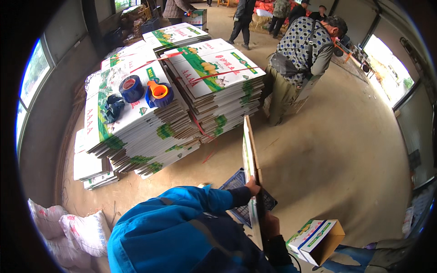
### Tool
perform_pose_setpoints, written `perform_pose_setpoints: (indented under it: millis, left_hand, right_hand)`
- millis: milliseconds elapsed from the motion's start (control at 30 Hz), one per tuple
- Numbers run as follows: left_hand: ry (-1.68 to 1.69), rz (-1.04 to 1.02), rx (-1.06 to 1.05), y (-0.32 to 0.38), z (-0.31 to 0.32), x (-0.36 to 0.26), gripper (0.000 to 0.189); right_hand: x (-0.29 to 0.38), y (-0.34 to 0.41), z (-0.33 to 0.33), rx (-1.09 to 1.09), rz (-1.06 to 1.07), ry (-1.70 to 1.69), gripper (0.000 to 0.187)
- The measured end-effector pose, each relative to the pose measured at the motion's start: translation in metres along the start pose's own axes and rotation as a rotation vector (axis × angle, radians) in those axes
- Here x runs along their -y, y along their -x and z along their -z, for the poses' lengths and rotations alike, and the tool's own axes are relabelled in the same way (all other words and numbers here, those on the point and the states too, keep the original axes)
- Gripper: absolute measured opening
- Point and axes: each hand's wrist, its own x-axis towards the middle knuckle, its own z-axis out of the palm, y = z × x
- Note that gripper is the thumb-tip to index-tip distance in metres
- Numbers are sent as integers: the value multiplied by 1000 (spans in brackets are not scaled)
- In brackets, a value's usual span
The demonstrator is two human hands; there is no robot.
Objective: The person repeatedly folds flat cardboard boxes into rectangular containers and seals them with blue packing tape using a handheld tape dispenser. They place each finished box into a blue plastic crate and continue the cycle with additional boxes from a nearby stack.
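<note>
A flattened cardboard carton point(248, 146), white and green outside and brown inside, stands on edge in front of me. My left hand point(252, 187) grips it partway along its length. Closer to my body, my right hand point(272, 225) holds the same carton from its right side; the fingers are partly in shadow. Beneath the carton is a blue plastic crate point(235, 181), partly covered by it and by my sleeve. To the right, on the floor, lies an opened-out carton point(315, 239) with blue tape across it and its open end facing right.
Tall stacks of flattened cartons point(143, 143) stand ahead left. On top lie a blue tape roll point(131, 88), an orange tape dispenser point(159, 92) and a dark glove point(114, 108). White sacks point(87, 232) sit at lower left. Another person point(300, 54) bends over a carton ahead right.
</note>
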Motion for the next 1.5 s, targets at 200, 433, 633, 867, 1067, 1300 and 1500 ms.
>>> perform_pose_setpoints:
  millis: [200,433,633,867,1067,1300,1500]
  left_hand:
    - [65,31,-87,25,27,-15,80]
    - [-334,-120,-2,15,40,4,86]
    - [-341,-173,208,26,52,37,83]
    - [-565,-235,270,105,67,44,88]
    - [-748,-351,206,90,72,-2,86]
    - [-744,-408,345,99,96,-24,82]
    - [-1157,-634,102,120,70,-36,104]
  right_hand:
    - [11,-7,29,75,-173,74,18]
    - [-28,-5,35,-160,-405,170,18]
    - [-114,5,55,-311,-515,159,18]
    - [-160,-18,88,-394,-669,213,27]
    - [-150,-12,63,-319,-673,133,38]
    - [-120,-2,72,-343,-699,384,72]
    - [-161,-111,94,-379,-333,784,61]
